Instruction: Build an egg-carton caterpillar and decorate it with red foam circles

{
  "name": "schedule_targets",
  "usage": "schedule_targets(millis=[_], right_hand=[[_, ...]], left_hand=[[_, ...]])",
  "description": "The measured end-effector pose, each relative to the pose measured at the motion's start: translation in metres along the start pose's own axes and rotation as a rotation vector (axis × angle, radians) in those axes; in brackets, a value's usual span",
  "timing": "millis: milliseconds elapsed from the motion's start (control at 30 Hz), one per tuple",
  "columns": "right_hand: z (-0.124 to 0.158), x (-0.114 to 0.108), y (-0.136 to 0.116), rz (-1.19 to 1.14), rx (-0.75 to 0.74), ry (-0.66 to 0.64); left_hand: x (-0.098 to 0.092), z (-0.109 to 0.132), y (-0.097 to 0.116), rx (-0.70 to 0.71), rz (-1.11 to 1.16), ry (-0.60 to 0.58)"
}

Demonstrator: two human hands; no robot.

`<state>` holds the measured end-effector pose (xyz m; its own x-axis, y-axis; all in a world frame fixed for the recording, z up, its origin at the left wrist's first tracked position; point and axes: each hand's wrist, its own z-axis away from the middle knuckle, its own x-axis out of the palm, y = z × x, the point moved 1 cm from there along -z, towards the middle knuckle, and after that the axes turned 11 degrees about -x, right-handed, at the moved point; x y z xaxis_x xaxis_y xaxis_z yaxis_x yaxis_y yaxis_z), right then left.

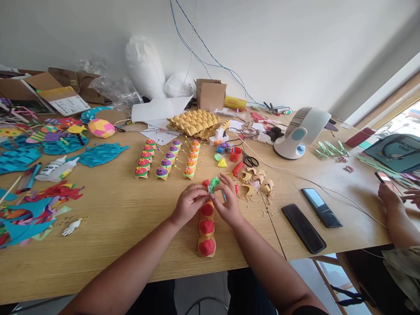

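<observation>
A bright green lump in clear wrap is pinched between my left hand and my right hand, fingertips close together. Beneath them lies an egg-carton strip with red-topped bumps, running toward the table's front edge; my hands hide part of its far end. Beyond stand three painted strips: a red and green one, a purple one and an orange and pink one, with pins sticking out. A yellow lump and a red cup are just past my right hand.
Carton scraps and black scissors lie right of my hands. Two phones and a white fan stand farther right. Another person's hand holds a phone. Glue bottles and paper scraps are at left.
</observation>
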<state>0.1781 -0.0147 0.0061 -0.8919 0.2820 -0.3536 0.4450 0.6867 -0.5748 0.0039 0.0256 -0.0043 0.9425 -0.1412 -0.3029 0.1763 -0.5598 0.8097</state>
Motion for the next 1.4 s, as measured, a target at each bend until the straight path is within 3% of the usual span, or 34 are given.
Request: schedule_targets(millis=[267,500,733,1100,1400], right_hand=[[0.002,0.001,-0.002,0.030,-0.051,0.019],[0.003,0.006,-0.005,0.032,-0.082,-0.057],[0.002,0.009,-0.006,0.050,-0.057,-0.036],[0.000,0.004,-0.011,0.139,-0.132,-0.141],[0.002,0.011,-0.016,0.076,-0.171,-0.162]], left_hand=[[0.001,0.003,0.003,-0.064,0.005,0.035],[0.000,0.006,0.008,-0.113,-0.022,0.067],[0.002,0.009,0.002,-0.139,-0.072,0.061],[-0.001,0.006,0.005,0.086,-0.211,0.005],[0.000,0.014,0.006,0.035,-0.228,0.082]])
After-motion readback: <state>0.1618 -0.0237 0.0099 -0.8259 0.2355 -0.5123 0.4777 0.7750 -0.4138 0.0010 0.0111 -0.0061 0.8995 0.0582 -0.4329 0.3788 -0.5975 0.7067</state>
